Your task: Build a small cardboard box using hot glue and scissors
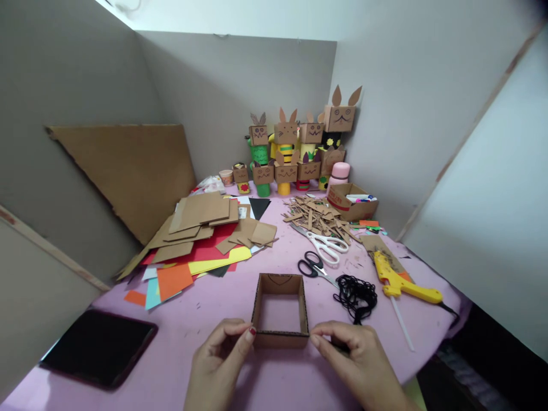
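Note:
A square cardboard box frame (pixel 280 341), without a top or bottom, stands on the purple tabletop, which shows through it. A curved pen line marks the inside of its far wall. My left hand (pixel 225 357) pinches the near left corner between thumb and fingers. At the near right corner, my right hand (pixel 353 354) pinches the frame in the same way. Something dark shows beneath the right fingers; I cannot make out what it is. Just beyond that hand lies a tangle of black yarn (pixel 357 298).
Black scissors (pixel 311 264) and white-handled scissors (pixel 327 245) lie past the frame. A yellow glue gun (pixel 402 282) rests at right, a black tablet (pixel 100 347) at left. Cardboard pieces (pixel 199 208), coloured paper (pixel 174 283), cardboard scraps (pixel 317 214) and several cardboard animal figures (pixel 286 134) stand farther back.

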`<state>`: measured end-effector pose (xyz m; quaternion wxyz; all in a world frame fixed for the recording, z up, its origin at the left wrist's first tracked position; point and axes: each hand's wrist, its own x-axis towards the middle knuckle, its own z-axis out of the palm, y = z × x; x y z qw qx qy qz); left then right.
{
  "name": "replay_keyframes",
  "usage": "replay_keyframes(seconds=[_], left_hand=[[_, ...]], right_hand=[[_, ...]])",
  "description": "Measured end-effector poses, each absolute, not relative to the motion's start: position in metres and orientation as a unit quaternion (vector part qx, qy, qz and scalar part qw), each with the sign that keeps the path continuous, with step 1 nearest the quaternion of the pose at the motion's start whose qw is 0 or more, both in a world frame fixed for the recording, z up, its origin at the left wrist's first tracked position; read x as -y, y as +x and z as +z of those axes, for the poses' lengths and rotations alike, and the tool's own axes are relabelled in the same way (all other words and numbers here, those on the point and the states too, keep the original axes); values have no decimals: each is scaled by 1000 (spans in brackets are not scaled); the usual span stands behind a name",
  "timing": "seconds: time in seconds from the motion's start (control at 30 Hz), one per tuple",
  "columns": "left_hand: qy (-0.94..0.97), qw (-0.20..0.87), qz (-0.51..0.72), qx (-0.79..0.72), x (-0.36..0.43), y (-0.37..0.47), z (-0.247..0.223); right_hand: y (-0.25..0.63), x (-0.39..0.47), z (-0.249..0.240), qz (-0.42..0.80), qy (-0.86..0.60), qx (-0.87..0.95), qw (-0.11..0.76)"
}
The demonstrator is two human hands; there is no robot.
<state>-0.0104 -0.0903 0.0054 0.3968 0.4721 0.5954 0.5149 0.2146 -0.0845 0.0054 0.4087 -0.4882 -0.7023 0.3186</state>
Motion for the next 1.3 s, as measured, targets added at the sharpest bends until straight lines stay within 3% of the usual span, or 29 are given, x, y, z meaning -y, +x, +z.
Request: replay_keyframes(seconds=[0.17, 0.83, 1.3], left_hand=[[462, 395, 526, -596, 89, -9, 6], [458, 391, 527, -601, 95, -6, 9], [485, 376, 548, -568, 101, -5, -2]], right_hand=[[213, 85, 12, 267, -485, 730, 402], [209, 90, 5, 326, -515, 708, 358], [205, 94, -3, 328, -536, 664, 406]])
